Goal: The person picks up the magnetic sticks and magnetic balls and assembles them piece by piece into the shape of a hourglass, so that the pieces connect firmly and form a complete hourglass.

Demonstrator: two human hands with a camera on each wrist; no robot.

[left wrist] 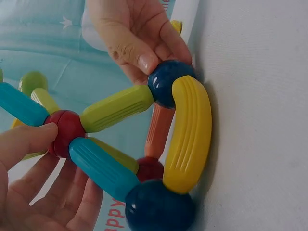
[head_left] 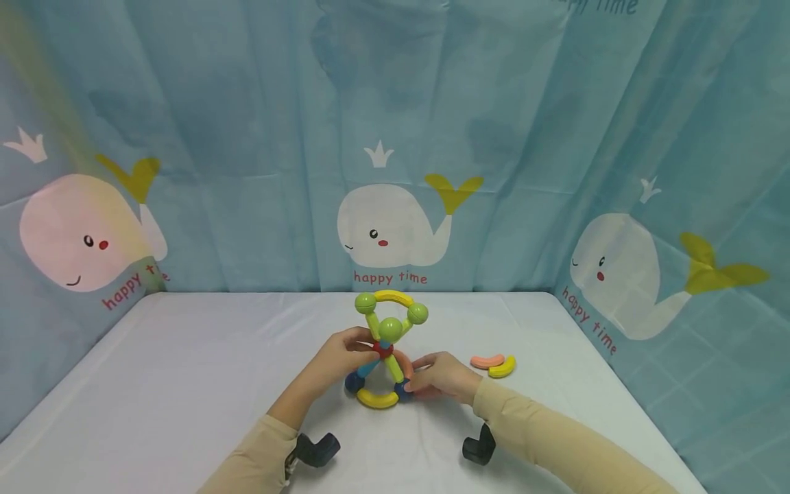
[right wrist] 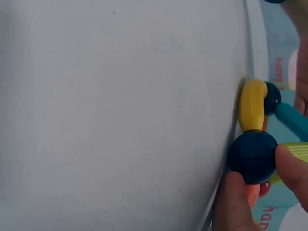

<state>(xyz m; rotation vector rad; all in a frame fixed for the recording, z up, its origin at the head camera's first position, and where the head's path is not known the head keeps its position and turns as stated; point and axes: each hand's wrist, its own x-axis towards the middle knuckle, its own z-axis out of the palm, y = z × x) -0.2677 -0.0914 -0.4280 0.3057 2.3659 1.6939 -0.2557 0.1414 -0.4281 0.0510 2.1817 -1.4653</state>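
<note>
A toy structure of coloured balls and rods stands on the white table. My left hand (head_left: 342, 357) grips it at the red middle ball (left wrist: 66, 132), thumb on the ball's near side. Low on the right, my right hand (head_left: 446, 377) pinches a dark blue ball (right wrist: 253, 156) between thumb and finger. A curved yellow rod (left wrist: 190, 134) joins this ball to another dark blue ball (left wrist: 160, 206) at the base. Green and light blue rods run up to the red ball. Above it, green balls (head_left: 391, 329) and a second curved yellow rod (head_left: 393, 296) form the top.
A loose curved orange rod (head_left: 487, 361) and a loose curved yellow rod (head_left: 503, 368) lie on the white table (head_left: 185, 384), right of the structure. Behind and at the sides hangs a blue curtain (head_left: 247, 137) with whale prints. Black wrist mounts (head_left: 317, 451) jut from both sleeves.
</note>
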